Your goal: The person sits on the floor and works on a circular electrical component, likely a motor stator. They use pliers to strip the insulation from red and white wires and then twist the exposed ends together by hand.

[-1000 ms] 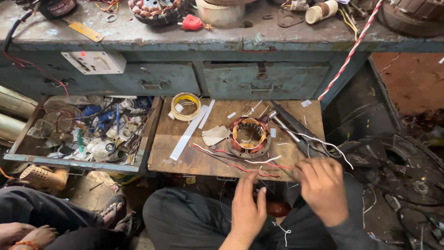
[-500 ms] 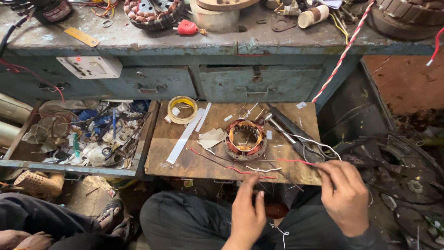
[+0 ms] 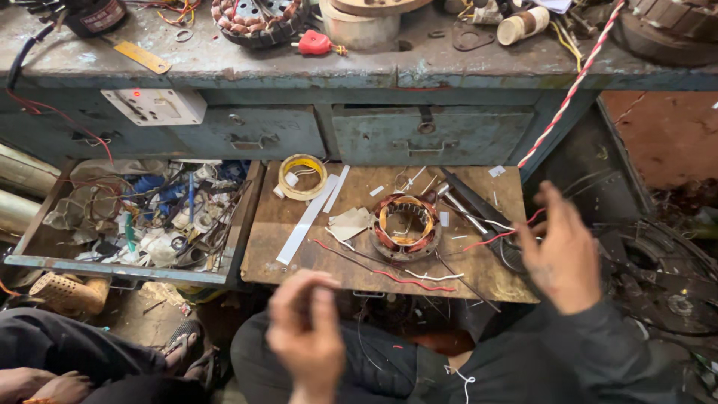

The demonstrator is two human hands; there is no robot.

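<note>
A person sits at a worn blue workbench, looking down at a wooden board (image 3: 314,254) pulled out like a shelf over their lap. In the middle of the board lies a round motor coil (image 3: 404,227) wound with copper wire, lying flat. A thin red wire (image 3: 404,278) trails across the board in front of it, and more wire ends run off its right side towards the right hand (image 3: 562,254). That hand is raised just beyond the board's right edge, blurred, fingers spread and open; whether a fine wire is pinched in it cannot be told. The left hand (image 3: 307,333) hovers low over the lap, also blurred, fingers loosely curled, and a grip cannot be made out. Neither hand touches the coil.

A roll of yellow tape (image 3: 302,176) and white paper strips (image 3: 308,218) lie to the coil's left, dark tools (image 3: 471,206) to its right. An open drawer (image 3: 120,265) of tangled parts sits further left.

Handling these wire leads well probably means drawing each one out gently, keeping them apart, without tugging the windings
</note>
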